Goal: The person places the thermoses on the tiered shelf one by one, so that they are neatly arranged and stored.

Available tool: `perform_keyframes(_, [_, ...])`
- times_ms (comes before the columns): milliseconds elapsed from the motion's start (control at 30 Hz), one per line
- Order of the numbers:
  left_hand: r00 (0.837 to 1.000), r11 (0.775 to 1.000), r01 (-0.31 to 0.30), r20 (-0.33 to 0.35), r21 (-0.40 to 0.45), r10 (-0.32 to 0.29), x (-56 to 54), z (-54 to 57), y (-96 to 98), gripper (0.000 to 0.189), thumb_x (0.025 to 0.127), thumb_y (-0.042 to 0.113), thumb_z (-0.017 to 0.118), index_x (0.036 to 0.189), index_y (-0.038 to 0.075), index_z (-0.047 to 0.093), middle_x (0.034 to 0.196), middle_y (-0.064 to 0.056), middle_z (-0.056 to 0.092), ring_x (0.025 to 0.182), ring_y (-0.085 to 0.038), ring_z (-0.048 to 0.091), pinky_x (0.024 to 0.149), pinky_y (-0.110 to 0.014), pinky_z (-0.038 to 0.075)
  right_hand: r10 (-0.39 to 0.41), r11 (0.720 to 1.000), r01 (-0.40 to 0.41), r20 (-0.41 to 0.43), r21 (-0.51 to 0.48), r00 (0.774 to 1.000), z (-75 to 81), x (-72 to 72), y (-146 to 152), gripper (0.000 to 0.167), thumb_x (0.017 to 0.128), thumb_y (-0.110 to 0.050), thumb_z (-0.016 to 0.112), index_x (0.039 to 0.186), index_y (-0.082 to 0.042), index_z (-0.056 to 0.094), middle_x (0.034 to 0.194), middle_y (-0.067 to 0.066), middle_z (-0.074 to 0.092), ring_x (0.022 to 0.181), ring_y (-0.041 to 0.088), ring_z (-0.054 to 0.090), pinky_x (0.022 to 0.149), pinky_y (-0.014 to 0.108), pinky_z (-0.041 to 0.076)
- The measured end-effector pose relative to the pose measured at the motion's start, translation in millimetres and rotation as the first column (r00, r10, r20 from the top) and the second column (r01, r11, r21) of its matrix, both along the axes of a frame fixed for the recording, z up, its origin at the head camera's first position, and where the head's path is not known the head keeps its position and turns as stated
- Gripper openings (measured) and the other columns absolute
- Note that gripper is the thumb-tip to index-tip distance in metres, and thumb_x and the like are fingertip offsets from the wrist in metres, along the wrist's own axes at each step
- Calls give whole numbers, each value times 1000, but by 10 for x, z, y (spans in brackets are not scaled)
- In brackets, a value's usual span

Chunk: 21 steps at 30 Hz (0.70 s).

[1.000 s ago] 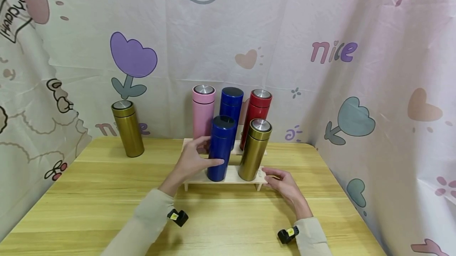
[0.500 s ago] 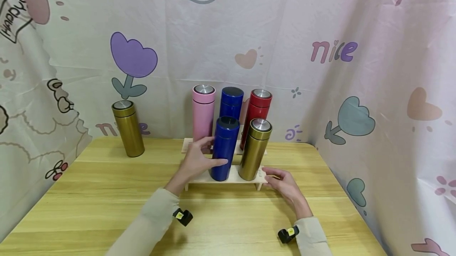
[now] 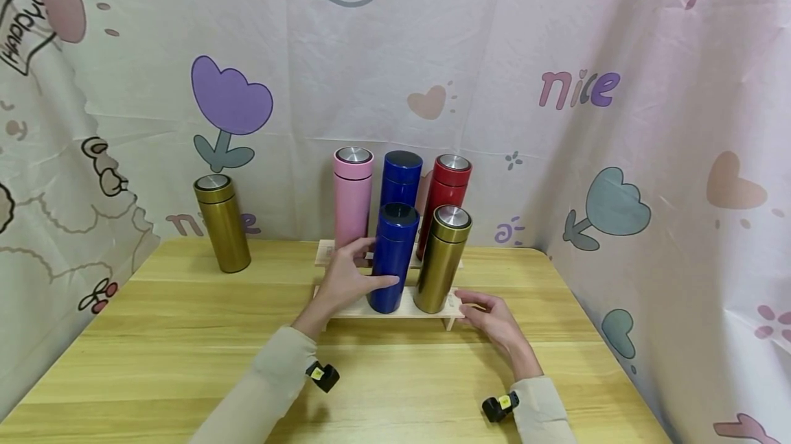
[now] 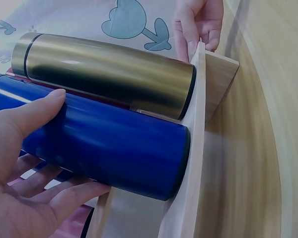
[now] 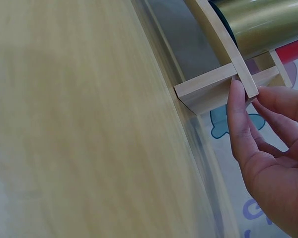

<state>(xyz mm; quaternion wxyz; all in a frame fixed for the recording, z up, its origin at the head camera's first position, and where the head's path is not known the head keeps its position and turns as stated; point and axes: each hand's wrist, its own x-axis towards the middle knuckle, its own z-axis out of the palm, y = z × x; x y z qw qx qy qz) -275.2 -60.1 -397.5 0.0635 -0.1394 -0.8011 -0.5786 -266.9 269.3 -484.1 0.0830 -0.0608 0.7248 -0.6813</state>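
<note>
A blue thermos bottle (image 3: 393,259) with a dark lid stands upright on the lower step of a light wooden rack (image 3: 353,309). My left hand (image 3: 346,281) grips it from the left, thumb across the front and fingers around the far side, as the left wrist view shows of the blue bottle (image 4: 119,139). Just right of it, a gold thermos bottle (image 3: 441,262) stands on the same step. My right hand (image 3: 494,320) pinches the right end of that step; in the right wrist view, thumb and fingers (image 5: 243,119) hold the board's corner.
On the rack's upper step stand a pink bottle (image 3: 353,200), another blue bottle (image 3: 400,180) and a red bottle (image 3: 449,187). A second gold bottle (image 3: 224,224) stands apart at the table's back left. A printed curtain (image 3: 507,32) hangs behind the wooden table (image 3: 395,382).
My left hand has shifted the front blue bottle rightward along the lower step, closer to the gold one. The right hand has stayed at the rack's right end.
</note>
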Motion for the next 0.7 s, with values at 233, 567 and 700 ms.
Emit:
perform_keyframes(233, [1000,1000,-3,-11,4,3,0,-17,27,82,73,28,95,143,9,59,139,-16,63,113,-37,68,100,-57,57,13,1000,-13,-6,0,1000,-8,-4,13,49,100,-2,63,144,14,49,148,33,48,102,12,70,93,28,62])
perform_keyframes(567, [1000,1000,-15,-8,9,15,-5,-24,64,82,74,29,95,144,9,58,135,-16,63,113,-39,68,100,-57,58,-11,1000,11,-8,2,1000,5,-3,-3,47,99,1,62,143,15,50,146,31,51,102,11,70,90,27,63])
perform_keyframes(700, [1000,1000,-17,-8,13,17,-2,-23,76,81,74,28,95,143,9,58,134,-16,64,112,-38,68,99,-57,58,-13,1000,13,-12,1,1000,6,3,2,46,99,1,62,142,15,50,145,30,52,102,11,70,90,27,63])
